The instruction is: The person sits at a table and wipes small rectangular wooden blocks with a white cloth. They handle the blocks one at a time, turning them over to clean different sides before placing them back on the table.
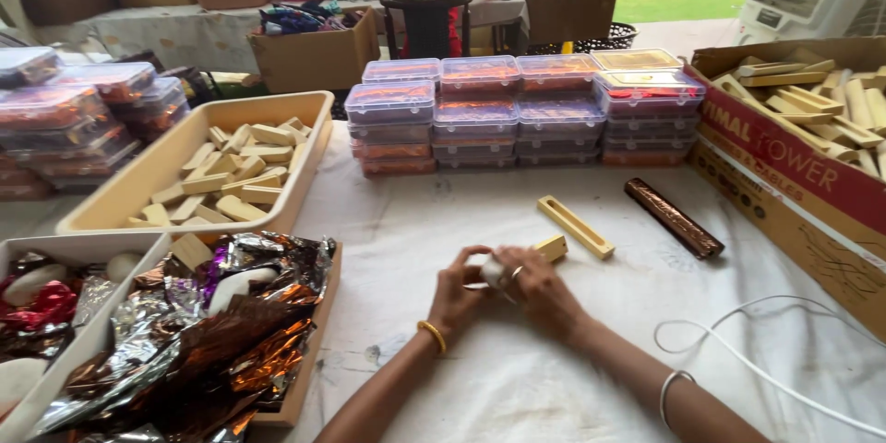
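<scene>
While both hands meet over the cloth-covered tabletop (517,378), the left hand (459,293) and right hand (540,288) together grip a small white piece (493,270); a wooden block (552,247) touches the right fingers.

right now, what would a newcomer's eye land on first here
The two hands, left hand and right hand, meet at table centre around a small white lump. Behind them stand stacks of clear lidded boxes with orange contents. Crinkled shiny foil wrappers fill a tray at lower left.
</scene>
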